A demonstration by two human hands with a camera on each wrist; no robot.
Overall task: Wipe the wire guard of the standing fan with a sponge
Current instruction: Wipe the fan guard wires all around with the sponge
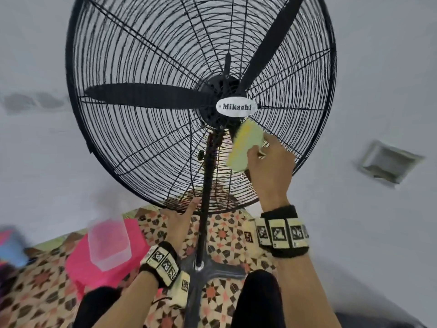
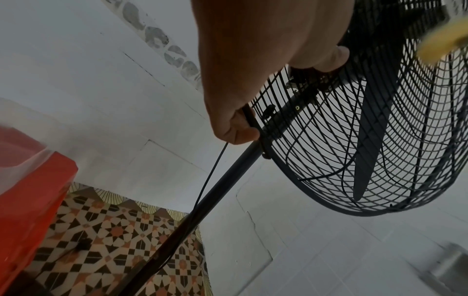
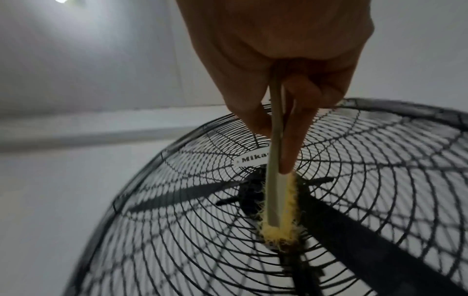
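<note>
The wire guard (image 1: 132, 95) blocks access to the blades (image 1: 146, 95) behind it. The upper and left guard face lies unobstructed. The right hand (image 1: 272, 166) and sponge (image 1: 246, 145) occupy the area just below the hub badge (image 1: 237, 107). The left hand (image 1: 179, 218) and pole (image 1: 208, 185) obstruct the lower rim. A pink stool (image 1: 78, 263) with a clear container (image 1: 108, 242) stands left of the base.

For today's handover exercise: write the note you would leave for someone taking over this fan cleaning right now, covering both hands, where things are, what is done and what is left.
Right hand: grips the sponge, its yellow fuzzy face against the wire guard just below the Mikachi badge.
Left hand: grips the guard's bottom rim beside the pole, steadying the fan.
Done: cannot tell from the pictures which wires are already wiped.
Left: probably the rest of the guard, working outward from the centre.
</note>
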